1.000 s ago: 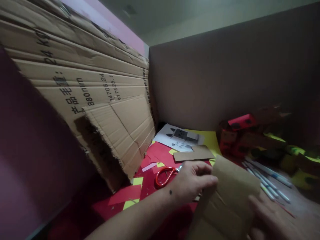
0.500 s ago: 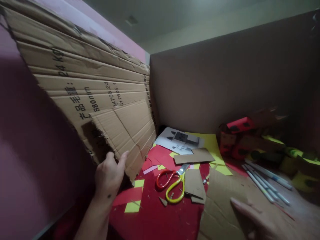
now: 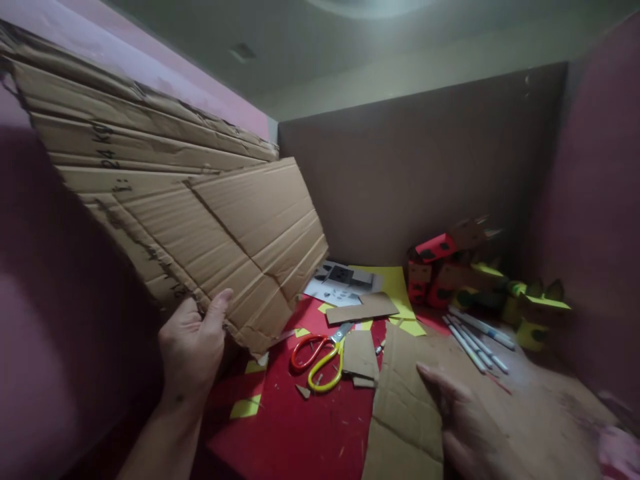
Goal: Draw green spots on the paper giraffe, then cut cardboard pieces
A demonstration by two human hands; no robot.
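Observation:
My left hand (image 3: 195, 340) grips the lower left edge of a creased cardboard sheet (image 3: 235, 240), thumb on its face. That sheet is raised in front of a larger printed cardboard panel (image 3: 75, 127), which leans by the left wall. At the lower right, my right hand (image 3: 465, 413) is closed on the right edge of a long cardboard strip (image 3: 407, 407), thumb on top and the other fingers mostly hidden. Between the hands, scissors with one red and one yellow handle (image 3: 323, 360) lie on the red surface (image 3: 300, 433), beside small cardboard pieces (image 3: 360, 353).
A printed picture sheet (image 3: 340, 280), yellow paper (image 3: 403, 287) and a cut cardboard piece (image 3: 363, 309) lie at the back. White markers (image 3: 475, 343) rest to the right. Red and yellow cardboard figures (image 3: 435, 267) stand behind them. Paper scraps (image 3: 246, 407) are scattered about.
My left hand has raised the cardboard sheet, which now covers more of the printed panel. The view has turned right, showing more of the right wall and the figures.

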